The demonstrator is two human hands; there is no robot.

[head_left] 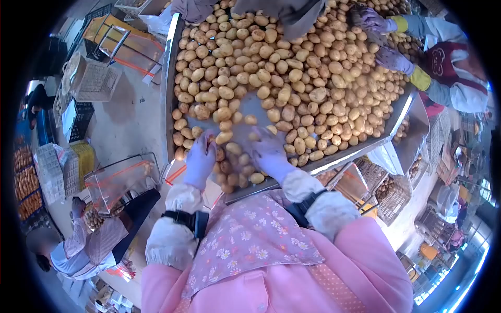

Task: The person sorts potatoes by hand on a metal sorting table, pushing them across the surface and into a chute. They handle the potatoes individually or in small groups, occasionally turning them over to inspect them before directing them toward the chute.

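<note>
Steel sorting table, heaped potatoes, co-worker's gloved hands opposite, crates

both gloved hands, left hand and right hand, among potatoes on the metal table

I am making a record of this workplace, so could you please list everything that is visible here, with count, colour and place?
potatoes: too many to count, yellow-brown, spread over the sorting table
sorting table: one, grey metal, centre, tilted in view
wire baskets: several, pale, on the floor at the left
clear bag on frame: one, with orange lines, left of the table
co-worker's gloved hands: two, purple gloves with yellow cuffs, far right of the table
crouching person: one, lower left on the floor
left hand: lilac glove, on the potatoes at the near edge
right hand: lilac glove, on the potatoes beside it
</note>
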